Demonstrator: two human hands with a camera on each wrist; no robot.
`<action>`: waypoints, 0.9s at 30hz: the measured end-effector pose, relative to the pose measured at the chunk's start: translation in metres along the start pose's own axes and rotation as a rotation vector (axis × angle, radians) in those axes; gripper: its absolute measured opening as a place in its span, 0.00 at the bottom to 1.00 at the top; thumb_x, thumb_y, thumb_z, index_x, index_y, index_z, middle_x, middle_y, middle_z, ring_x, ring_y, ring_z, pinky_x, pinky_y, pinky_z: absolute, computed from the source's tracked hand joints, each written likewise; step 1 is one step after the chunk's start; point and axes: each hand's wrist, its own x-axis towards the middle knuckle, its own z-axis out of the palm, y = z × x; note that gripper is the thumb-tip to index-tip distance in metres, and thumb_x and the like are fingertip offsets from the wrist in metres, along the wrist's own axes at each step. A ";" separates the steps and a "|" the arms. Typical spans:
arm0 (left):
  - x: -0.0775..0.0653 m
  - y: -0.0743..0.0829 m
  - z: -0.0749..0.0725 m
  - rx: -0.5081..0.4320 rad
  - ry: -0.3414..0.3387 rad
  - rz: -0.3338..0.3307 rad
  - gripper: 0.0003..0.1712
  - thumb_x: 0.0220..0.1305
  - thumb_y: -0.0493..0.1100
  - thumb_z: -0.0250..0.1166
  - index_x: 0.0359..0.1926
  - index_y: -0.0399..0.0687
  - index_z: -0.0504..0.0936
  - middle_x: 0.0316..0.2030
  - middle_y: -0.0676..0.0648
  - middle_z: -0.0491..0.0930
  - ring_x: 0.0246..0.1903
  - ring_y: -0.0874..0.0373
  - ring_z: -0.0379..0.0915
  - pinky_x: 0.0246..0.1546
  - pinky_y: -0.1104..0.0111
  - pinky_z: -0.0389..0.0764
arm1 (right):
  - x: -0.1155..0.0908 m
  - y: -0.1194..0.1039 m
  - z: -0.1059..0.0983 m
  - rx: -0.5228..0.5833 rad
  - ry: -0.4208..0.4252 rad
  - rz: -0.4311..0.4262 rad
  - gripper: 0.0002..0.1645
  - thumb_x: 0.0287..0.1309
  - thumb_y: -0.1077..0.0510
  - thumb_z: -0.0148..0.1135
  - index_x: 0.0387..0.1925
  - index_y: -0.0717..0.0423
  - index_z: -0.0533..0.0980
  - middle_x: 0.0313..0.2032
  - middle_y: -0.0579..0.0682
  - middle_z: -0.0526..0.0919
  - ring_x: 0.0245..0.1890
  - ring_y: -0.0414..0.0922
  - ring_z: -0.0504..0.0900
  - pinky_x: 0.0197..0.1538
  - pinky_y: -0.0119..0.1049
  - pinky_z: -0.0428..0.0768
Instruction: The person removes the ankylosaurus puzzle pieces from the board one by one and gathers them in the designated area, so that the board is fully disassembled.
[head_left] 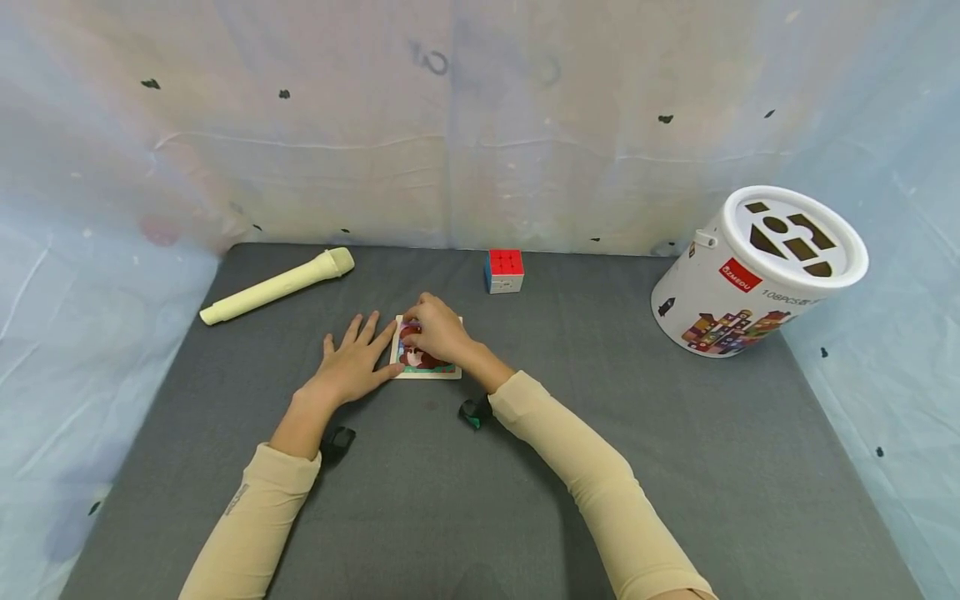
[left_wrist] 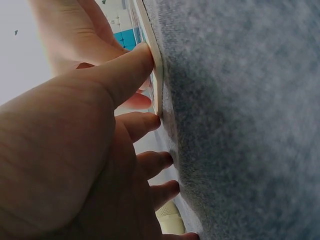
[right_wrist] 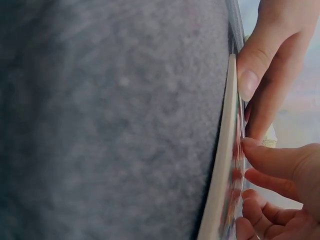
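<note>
A small flat board (head_left: 427, 372) with a cartoon picture and a pale border lies on the grey table; its light, thick edge (right_wrist: 226, 125) shows in the right wrist view. My left hand (head_left: 349, 369) is spread at the board's left side. The left thumb rests on its border, and the other fingers reach past its upper left corner to the cloth. Over the picture is my right hand (head_left: 442, 332), fingers bent. In the right wrist view, the right thumb (right_wrist: 270, 159) and forefinger touch the picture's surface a little apart. Whether they pinch a piece of it is hidden.
A pale yellow, microphone-shaped stick (head_left: 277, 287) lies at the back left. A puzzle cube (head_left: 505, 272) with a red top stands near the back edge. At the back right is a white bucket (head_left: 720, 287) with shaped holes in its lid. Sheets hang behind the table.
</note>
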 end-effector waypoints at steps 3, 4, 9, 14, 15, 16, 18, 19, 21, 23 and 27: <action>-0.001 0.000 -0.001 0.003 0.000 0.000 0.46 0.72 0.62 0.57 0.80 0.49 0.48 0.77 0.33 0.39 0.75 0.32 0.31 0.61 0.25 0.38 | 0.001 0.000 0.000 0.008 -0.009 0.005 0.19 0.60 0.55 0.72 0.50 0.60 0.83 0.46 0.54 0.77 0.43 0.45 0.76 0.44 0.35 0.77; -0.001 0.000 -0.001 0.004 0.001 0.001 0.46 0.72 0.62 0.57 0.80 0.49 0.48 0.77 0.33 0.39 0.75 0.32 0.31 0.61 0.25 0.38 | 0.001 -0.001 0.001 0.011 -0.014 0.008 0.20 0.60 0.55 0.72 0.51 0.60 0.82 0.46 0.54 0.76 0.43 0.45 0.76 0.44 0.35 0.77; -0.001 0.001 -0.002 0.004 -0.004 0.002 0.46 0.72 0.62 0.57 0.80 0.48 0.48 0.77 0.33 0.39 0.75 0.32 0.31 0.61 0.25 0.39 | 0.002 -0.001 0.001 0.044 -0.030 0.031 0.21 0.60 0.56 0.72 0.52 0.61 0.79 0.47 0.54 0.74 0.41 0.45 0.75 0.43 0.35 0.77; -0.002 0.001 -0.002 -0.001 -0.006 -0.001 0.46 0.72 0.61 0.57 0.80 0.48 0.48 0.77 0.33 0.39 0.75 0.32 0.31 0.61 0.25 0.38 | 0.002 -0.001 0.001 0.055 -0.036 0.045 0.22 0.60 0.56 0.71 0.53 0.61 0.78 0.47 0.54 0.73 0.42 0.45 0.75 0.44 0.35 0.77; -0.002 0.001 -0.002 -0.001 -0.007 0.000 0.46 0.72 0.61 0.57 0.80 0.48 0.48 0.77 0.33 0.39 0.75 0.32 0.31 0.61 0.25 0.38 | 0.002 -0.002 0.001 0.054 -0.037 0.047 0.22 0.60 0.56 0.71 0.53 0.61 0.78 0.48 0.54 0.74 0.42 0.45 0.75 0.45 0.35 0.77; -0.002 0.001 -0.002 -0.001 -0.006 0.000 0.46 0.72 0.62 0.57 0.80 0.48 0.48 0.77 0.33 0.39 0.75 0.32 0.31 0.61 0.25 0.38 | 0.002 -0.002 0.001 0.052 -0.038 0.048 0.22 0.60 0.56 0.71 0.53 0.61 0.78 0.48 0.54 0.74 0.43 0.45 0.76 0.46 0.35 0.77; -0.001 0.001 -0.002 0.001 -0.004 0.002 0.46 0.72 0.62 0.57 0.80 0.48 0.48 0.77 0.33 0.39 0.75 0.32 0.31 0.61 0.25 0.39 | 0.002 -0.002 0.001 0.055 -0.037 0.048 0.22 0.60 0.57 0.71 0.54 0.61 0.78 0.48 0.54 0.75 0.44 0.46 0.76 0.47 0.36 0.77; -0.001 0.001 -0.002 0.003 -0.003 0.003 0.46 0.72 0.62 0.57 0.80 0.49 0.48 0.77 0.33 0.39 0.75 0.32 0.31 0.61 0.25 0.39 | 0.002 -0.002 0.001 0.059 -0.037 0.049 0.23 0.61 0.57 0.71 0.54 0.61 0.77 0.49 0.55 0.75 0.45 0.46 0.76 0.48 0.36 0.77; -0.001 0.000 -0.002 0.006 0.000 0.004 0.46 0.72 0.62 0.57 0.80 0.48 0.48 0.77 0.33 0.40 0.75 0.32 0.31 0.61 0.25 0.39 | 0.002 -0.001 0.001 0.072 -0.033 0.052 0.23 0.61 0.57 0.71 0.55 0.61 0.77 0.49 0.55 0.75 0.46 0.46 0.76 0.48 0.37 0.77; 0.000 0.000 -0.002 0.006 0.002 0.005 0.46 0.72 0.62 0.57 0.80 0.49 0.49 0.77 0.33 0.40 0.75 0.32 0.31 0.61 0.25 0.39 | 0.003 -0.001 0.001 0.087 -0.028 0.056 0.22 0.62 0.58 0.70 0.55 0.61 0.78 0.49 0.55 0.75 0.46 0.47 0.76 0.48 0.37 0.77; 0.000 0.000 -0.002 0.003 0.000 0.002 0.46 0.72 0.62 0.57 0.80 0.49 0.49 0.77 0.33 0.40 0.75 0.32 0.31 0.61 0.25 0.39 | 0.003 0.001 0.002 0.135 -0.016 0.069 0.18 0.64 0.59 0.67 0.54 0.60 0.79 0.47 0.54 0.76 0.43 0.46 0.76 0.46 0.37 0.77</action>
